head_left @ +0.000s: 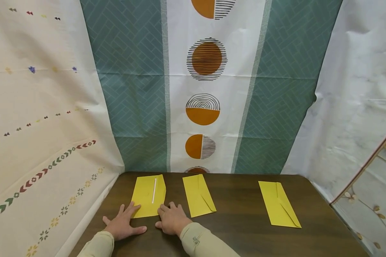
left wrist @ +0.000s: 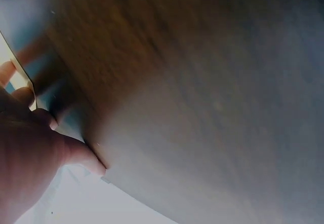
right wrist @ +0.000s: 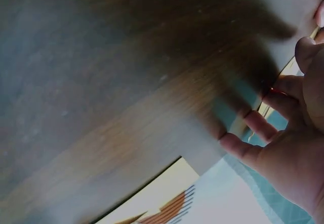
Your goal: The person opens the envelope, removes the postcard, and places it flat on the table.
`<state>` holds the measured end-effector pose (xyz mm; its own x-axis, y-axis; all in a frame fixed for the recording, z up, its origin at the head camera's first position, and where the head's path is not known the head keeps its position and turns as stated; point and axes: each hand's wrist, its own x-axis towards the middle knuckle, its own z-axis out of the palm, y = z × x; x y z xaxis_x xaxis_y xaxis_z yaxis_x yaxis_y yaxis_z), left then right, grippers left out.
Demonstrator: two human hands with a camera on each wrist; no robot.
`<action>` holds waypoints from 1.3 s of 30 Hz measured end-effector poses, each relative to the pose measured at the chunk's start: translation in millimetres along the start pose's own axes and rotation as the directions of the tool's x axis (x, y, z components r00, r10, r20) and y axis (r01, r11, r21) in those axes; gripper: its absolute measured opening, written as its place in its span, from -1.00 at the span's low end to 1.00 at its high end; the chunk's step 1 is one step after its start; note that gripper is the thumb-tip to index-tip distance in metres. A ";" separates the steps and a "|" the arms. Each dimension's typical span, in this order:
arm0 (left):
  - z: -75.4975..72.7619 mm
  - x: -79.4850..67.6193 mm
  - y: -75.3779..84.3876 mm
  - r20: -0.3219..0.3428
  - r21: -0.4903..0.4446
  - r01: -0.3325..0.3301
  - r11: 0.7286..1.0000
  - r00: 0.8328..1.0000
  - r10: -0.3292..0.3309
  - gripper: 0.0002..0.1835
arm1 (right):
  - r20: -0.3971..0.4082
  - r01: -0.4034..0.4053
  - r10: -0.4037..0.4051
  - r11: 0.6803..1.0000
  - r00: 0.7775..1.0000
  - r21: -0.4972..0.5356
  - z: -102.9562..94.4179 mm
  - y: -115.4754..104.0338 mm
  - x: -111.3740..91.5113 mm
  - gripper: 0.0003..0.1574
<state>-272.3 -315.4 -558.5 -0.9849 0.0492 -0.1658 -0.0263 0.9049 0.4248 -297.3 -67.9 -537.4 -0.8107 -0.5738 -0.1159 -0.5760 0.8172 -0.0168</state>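
A yellow envelope point(head_left: 144, 196) lies at the left of the dark table, with a narrow white strip point(head_left: 154, 191) running lengthwise near its right side. My left hand point(head_left: 123, 224) is spread at its lower left corner, fingertips on the paper and thumb out on the wood. At the lower right corner, my right hand point(head_left: 173, 219) rests with its fingertips at the envelope's edge. The left wrist view shows the left thumb point(left wrist: 83, 158) down on the tabletop. Loosely bent right-hand fingers point(right wrist: 260, 126) touch the surface in the right wrist view.
Just right of my right hand lies a second yellow envelope point(head_left: 197, 196). A third yellow envelope point(head_left: 279, 204) is farther right on the dark wooden table point(head_left: 234, 210). Patterned cloths point(head_left: 199, 85) hang behind and on both sides of the table.
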 end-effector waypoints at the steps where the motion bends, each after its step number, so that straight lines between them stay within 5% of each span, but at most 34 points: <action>1: 0.1 0.1 0.5 -0.008 -0.003 -0.001 1.000 1.000 0.001 0.17 | 0.000 0.003 -0.003 1.000 1.000 -0.013 -0.3 0.0 -0.5 -0.30; 10: 8.1 12.6 9.4 -0.142 0.029 0.046 0.999 0.989 -0.041 0.07 | -0.009 0.022 -0.022 0.998 1.000 -0.056 -4.8 0.2 -2.4 -0.32; 18: 10.5 20.0 31.7 -0.262 0.070 0.140 0.988 0.958 -0.117 0.00 | -0.024 0.010 -0.013 0.994 1.000 -0.108 -2.9 -4.5 -0.7 -0.32; 29: 7.4 26.4 48.1 -0.243 0.058 0.206 0.977 0.952 -0.186 0.15 | -0.012 0.001 -0.002 0.993 1.000 -0.116 -2.5 -6.2 1.3 -0.26; 39: 12.2 32.2 52.4 -0.241 0.044 0.223 0.974 0.948 -0.206 0.13 | -0.008 0.044 -0.044 0.999 0.999 -0.016 -6.0 4.7 3.6 -0.38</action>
<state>-303.2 -261.2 -552.5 -0.9699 -0.2415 -0.0304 -0.2374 0.9108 0.3378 -303.5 -66.4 -531.9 -0.7854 -0.6095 -0.1076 -0.6125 0.7904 -0.0064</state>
